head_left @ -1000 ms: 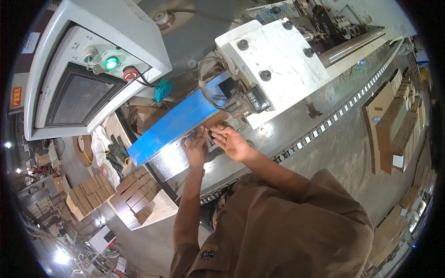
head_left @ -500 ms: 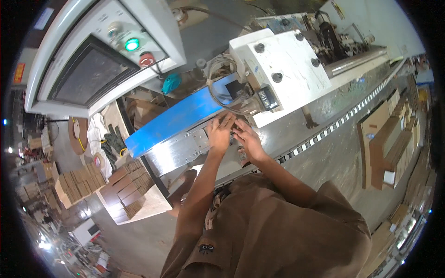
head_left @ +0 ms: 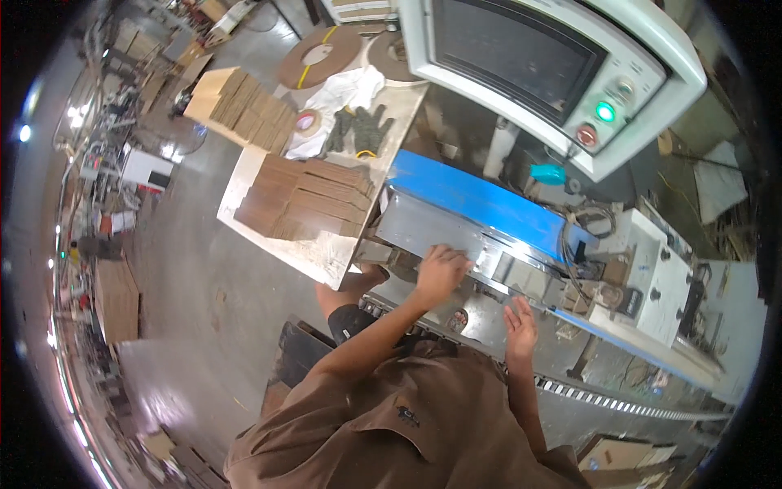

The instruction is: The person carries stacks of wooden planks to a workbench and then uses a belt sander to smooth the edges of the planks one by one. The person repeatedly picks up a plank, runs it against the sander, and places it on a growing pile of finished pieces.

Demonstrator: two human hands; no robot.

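Note:
My left hand (head_left: 441,270) lies flat on the steel side plate (head_left: 415,232) of a machine, just below the blue conveyor belt (head_left: 481,204). It holds nothing. Further right, my right hand (head_left: 520,320) hovers or rests open, fingers spread, over the steel bed (head_left: 481,314), empty as well. The two hands are about a hand's width apart. Brown sleeves cover my upper arms at the lower edge.
A control cabinet with a dark screen (head_left: 521,57), a lit green button (head_left: 604,112) and a red button (head_left: 586,134) stands above the belt. A white machine block (head_left: 656,277) is on the right. Left, a table (head_left: 314,253) carries flat cardboard stacks (head_left: 309,200), gloves (head_left: 358,130) and tape rolls (head_left: 322,57).
The view has swung toward the table side. My hands, earlier close together at the belt's end by the white block, are now apart; the left has moved along the steel plate.

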